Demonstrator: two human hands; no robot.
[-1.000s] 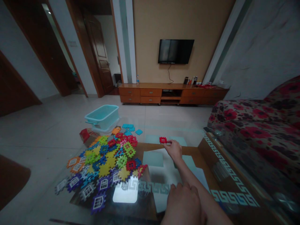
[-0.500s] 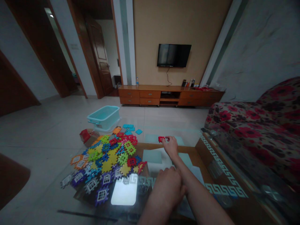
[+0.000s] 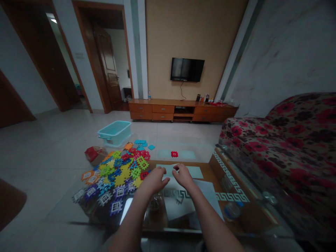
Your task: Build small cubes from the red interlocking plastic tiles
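My left hand (image 3: 154, 181) hovers low over the glass table (image 3: 231, 196), at the right edge of a heap of coloured puzzle tiles (image 3: 118, 171), beside a red tile of the heap. Its fingers are loosely curled with nothing visible in them. My right hand (image 3: 182, 176) is close beside it to the right, fingers bent and spread, holding nothing. A single red tile (image 3: 174, 154) lies alone on the glass farther out, a hand's length beyond both hands. A few blue tiles (image 3: 143, 144) lie at the heap's far side.
A light blue plastic tub (image 3: 114, 132) and a red-topped box (image 3: 94, 154) stand on the tiled floor beyond the table's left end. A flowered sofa (image 3: 283, 147) runs along the right. A low wooden TV cabinet (image 3: 181, 110) lines the far wall.
My right hand has let go of the single red tile and drawn back toward me; the tile stays on the glass. My left hand moved forward to the heap's edge. The camera tilted.
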